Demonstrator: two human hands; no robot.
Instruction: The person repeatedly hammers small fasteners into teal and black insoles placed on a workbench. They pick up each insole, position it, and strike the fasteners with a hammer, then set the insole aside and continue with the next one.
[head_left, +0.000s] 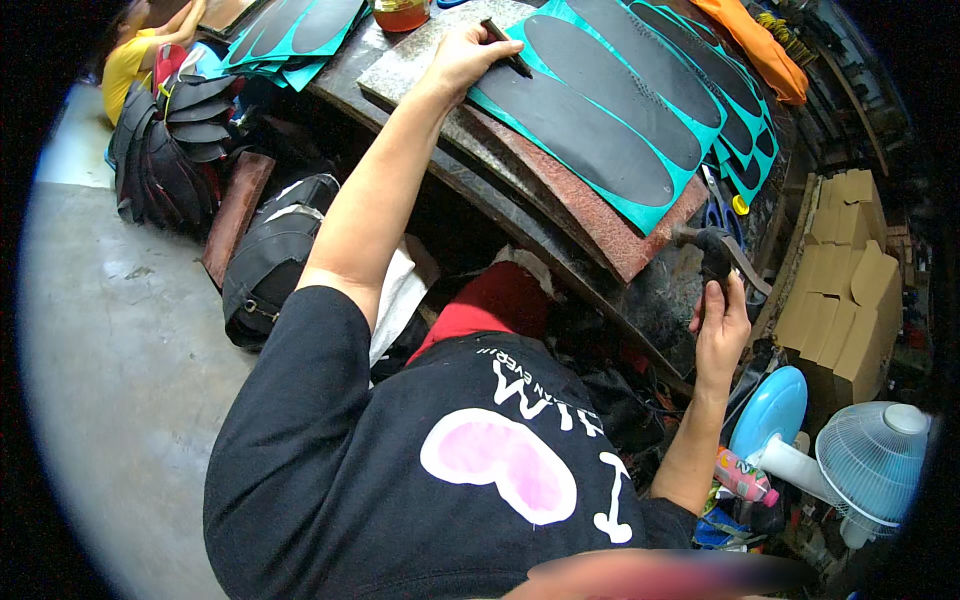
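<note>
My left hand (468, 62) is closed around a dark, thin rod like a punch (508, 50), its lower end on a teal sheet with dark grey sole-shaped panels (600, 95). The sheet lies on a reddish-brown board (640, 250) and a speckled grey slab (405, 65). By the table's right corner, my right hand (722, 330) grips a hammer (714, 258) with a dark handle, its grey head toward the board. Blue-handled scissors (718, 212) and a small yellow round thing (740, 205) lie just beyond the hammer.
More teal sheets (295, 40) lie at the far left, near a jar of amber liquid (400, 14). Orange cloth (755, 45) hangs at the far right. Cardboard boxes (830, 300) and a blue-white fan (870, 460) stand right. A person in yellow (125, 70) sits beyond stacked dark pieces (165, 150).
</note>
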